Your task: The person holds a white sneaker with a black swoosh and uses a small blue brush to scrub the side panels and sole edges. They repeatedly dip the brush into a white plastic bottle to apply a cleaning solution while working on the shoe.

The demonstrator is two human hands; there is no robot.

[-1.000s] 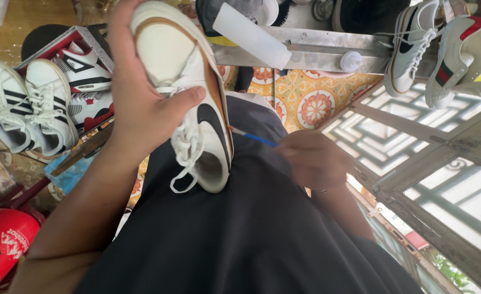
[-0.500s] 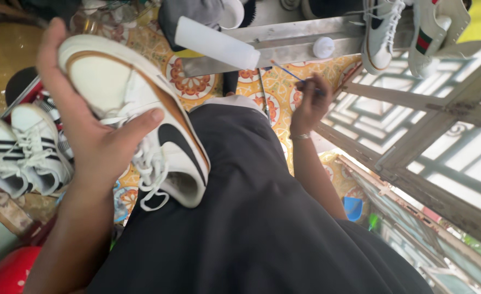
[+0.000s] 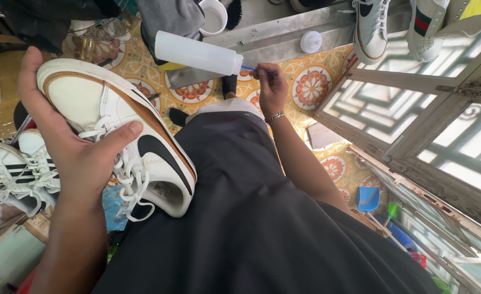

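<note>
My left hand (image 3: 69, 144) grips a white sneaker (image 3: 120, 133) with a black side mark, brown trim and loose white laces, its heel resting on my dark-clothed lap (image 3: 251, 218). My right hand (image 3: 271, 87), with a bracelet at the wrist, is stretched out past my knee and pinches a thin blue-handled tool (image 3: 254, 69). The tool's tip is at the nozzle of a white plastic squeeze bottle (image 3: 197, 53) lying on its side on a metal shelf (image 3: 284, 38).
More white sneakers stand at the left (image 3: 11, 169) and on the shelf at top right (image 3: 372, 24). A white cap (image 3: 310, 41) and a white cup (image 3: 214, 15) sit on the shelf. A wooden lattice window frame (image 3: 414, 109) leans on the patterned tile floor at right.
My right hand has reached further forward, from my lap to the bottle's nozzle. The left hand has kept the sneaker in its grip, and the view has tilted down.
</note>
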